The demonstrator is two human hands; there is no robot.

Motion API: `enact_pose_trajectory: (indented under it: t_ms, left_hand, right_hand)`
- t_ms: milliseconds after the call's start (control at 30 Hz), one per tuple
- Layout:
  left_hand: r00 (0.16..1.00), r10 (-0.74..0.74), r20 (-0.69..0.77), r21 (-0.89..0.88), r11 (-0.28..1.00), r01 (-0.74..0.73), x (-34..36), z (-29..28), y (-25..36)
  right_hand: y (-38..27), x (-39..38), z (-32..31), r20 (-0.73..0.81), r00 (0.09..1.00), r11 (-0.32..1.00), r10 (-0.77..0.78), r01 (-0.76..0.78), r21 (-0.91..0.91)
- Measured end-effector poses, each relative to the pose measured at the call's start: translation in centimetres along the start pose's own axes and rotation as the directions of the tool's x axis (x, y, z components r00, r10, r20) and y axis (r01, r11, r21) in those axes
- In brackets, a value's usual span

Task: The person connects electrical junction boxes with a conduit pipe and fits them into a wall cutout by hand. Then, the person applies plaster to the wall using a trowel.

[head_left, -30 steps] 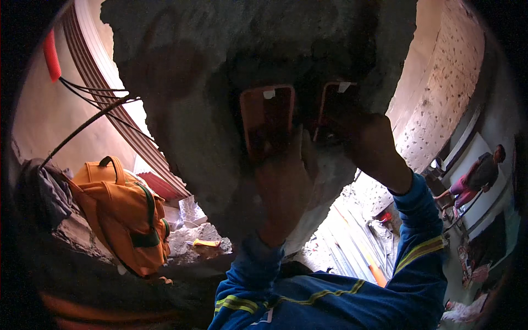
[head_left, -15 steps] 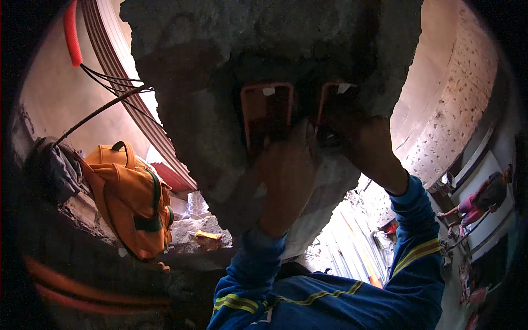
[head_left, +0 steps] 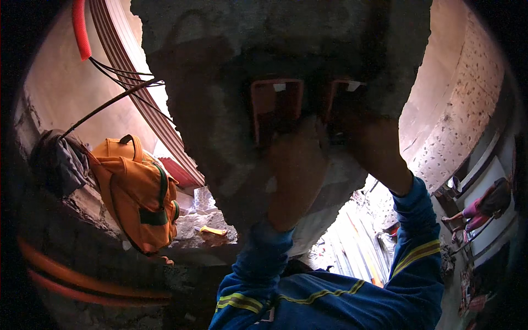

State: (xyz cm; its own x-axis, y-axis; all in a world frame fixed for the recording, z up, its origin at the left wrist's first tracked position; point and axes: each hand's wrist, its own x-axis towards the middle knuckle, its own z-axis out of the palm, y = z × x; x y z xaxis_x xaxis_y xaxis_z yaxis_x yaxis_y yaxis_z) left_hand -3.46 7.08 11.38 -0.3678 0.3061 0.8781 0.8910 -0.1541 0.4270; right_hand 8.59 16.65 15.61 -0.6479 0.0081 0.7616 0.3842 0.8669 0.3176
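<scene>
Two blue sleeves (head_left: 421, 231) with yellow-edged reflective bands, nearest, rising from five and six o'clock. Left hand (head_left: 300, 159) near the clock's centre, back of the hand showing, fingers raised to the wall; dark there, cannot tell whether they are spread, narrowed or gripping anything. Right hand (head_left: 377, 143) between two and three o'clock, fingertips lost in shadow; cannot tell its state or whether it holds something.

Work at hand: left orange-red rectangular box (head_left: 276, 82), at twelve o'clock, set in the wall just above the left hand, small white tab at its top edge. Right orange-red rectangular box (head_left: 330, 100), between one and two, beside the first with a gap; right hand over its lower part. Both sit in a dark grey, ragged-edged wall piece (head_left: 212, 82).

Farther off: orange fabric backpack with dark green trim (head_left: 135, 190), just below nine o'clock. Yellow-handled tool (head_left: 213, 230) on rubble at seven. Long pale pipes (head_left: 352, 245) between four and five. Red corrugated conduit (head_left: 80, 33) at ten, thin black cables (head_left: 118, 74) below it.

Farthest: another person (head_left: 489, 203), bent forward, just past three.
</scene>
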Motion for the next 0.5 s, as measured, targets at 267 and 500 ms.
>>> enact_pose_trajectory:
  t_ms: [267,500]
  left_hand:
    - [1.0,-0.007,0.021,0.076,0.997,0.006,0.5,-0.5,0.7]
    - [0.999,0.004,0.049,0.082,0.997,-0.008,0.9,-0.6,0.8]
  right_hand:
    - [0.3,-0.2,0.3,0.0,1.0,0.998,0.031,-0.031,0.063]
    - [0.0,0.1,-0.2,-0.02,0.997,0.99,0.079,-0.076,0.117]
